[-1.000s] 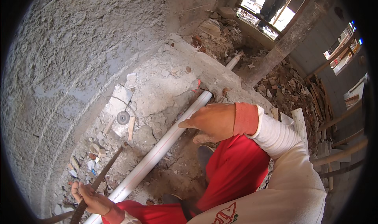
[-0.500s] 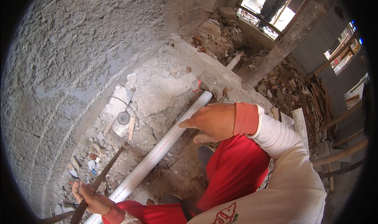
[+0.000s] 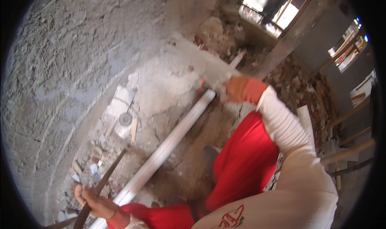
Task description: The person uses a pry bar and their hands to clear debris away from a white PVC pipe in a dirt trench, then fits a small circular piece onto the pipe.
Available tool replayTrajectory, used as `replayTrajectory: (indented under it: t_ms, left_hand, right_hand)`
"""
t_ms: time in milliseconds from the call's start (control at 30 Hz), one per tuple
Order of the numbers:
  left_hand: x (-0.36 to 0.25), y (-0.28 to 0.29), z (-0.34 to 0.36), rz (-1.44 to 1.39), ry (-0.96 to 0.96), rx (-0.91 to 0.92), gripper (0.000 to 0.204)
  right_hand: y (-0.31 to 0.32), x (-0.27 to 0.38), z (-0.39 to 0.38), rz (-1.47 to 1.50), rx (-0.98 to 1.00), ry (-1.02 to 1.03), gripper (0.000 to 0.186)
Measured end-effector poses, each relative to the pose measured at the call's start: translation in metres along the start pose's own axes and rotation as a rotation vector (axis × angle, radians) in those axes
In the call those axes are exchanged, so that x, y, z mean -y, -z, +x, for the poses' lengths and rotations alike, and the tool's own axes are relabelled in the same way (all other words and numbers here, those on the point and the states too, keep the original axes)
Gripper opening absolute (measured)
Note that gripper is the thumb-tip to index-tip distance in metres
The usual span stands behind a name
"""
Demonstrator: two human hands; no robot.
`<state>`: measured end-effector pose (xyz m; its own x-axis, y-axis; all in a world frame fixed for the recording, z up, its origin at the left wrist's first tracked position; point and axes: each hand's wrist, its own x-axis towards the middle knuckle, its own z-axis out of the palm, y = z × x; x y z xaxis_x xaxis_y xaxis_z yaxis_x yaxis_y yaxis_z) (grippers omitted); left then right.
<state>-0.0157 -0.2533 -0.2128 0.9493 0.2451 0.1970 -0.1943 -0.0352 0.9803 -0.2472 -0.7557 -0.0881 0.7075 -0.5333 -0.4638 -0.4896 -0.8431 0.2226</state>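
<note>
A long white plastic pipe [image 3: 164, 151] with a thin red line runs diagonally across the broken ground, between my two hands. At the lower left, my left hand [image 3: 98, 205] is closed around a dark, rusty steel bar [image 3: 108, 172], whose tapered end points up toward the rubble. Past the pipe's far end [image 3: 210, 93], by the concrete edge, my right hand [image 3: 236, 88] reaches out with the arm extended. Motion smears its fingers, and it stands apart from the pipe. Whether it touches the concrete or holds anything is hidden.
Rough plastered wall [image 3: 80, 68] rises at the left. A round grey disc [image 3: 125, 119] and a wooden strip [image 3: 134, 129] lie beyond the pipe. Rubble and a slanting post [image 3: 281, 48] stand at the far right. Another person [image 3: 274, 3] stands outside the opening.
My right hand has moved away from above the pipe, forward and to the right, toward the concrete edge. My left hand still grips the steel bar in nearly the same place.
</note>
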Motion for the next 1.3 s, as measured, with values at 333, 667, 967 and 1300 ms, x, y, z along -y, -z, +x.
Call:
replayTrajectory:
  t_ms: [333, 667, 967, 1300]
  left_hand:
    - [-0.039, -0.016, -0.014, -0.125, -0.146, 0.039, 0.016]
    - [-0.05, -0.019, -0.02, -0.085, -0.103, 0.041, 0.018]
    - [-0.042, -0.014, -0.016, -0.045, 0.067, 0.06, 0.021]
    - [-0.027, -0.019, -0.012, -0.005, -0.007, 0.051, 0.014]
  right_hand:
    - [0.035, 0.114, -0.047, 0.345, 0.021, 0.626, 0.052]
    - [0.029, 0.093, -0.042, 0.262, -0.039, 0.639, 0.06]
    - [0.02, 0.094, -0.04, 0.266, -0.065, 0.68, 0.059]
    - [0.039, 0.092, -0.051, 0.284, 0.025, 0.626, 0.058]
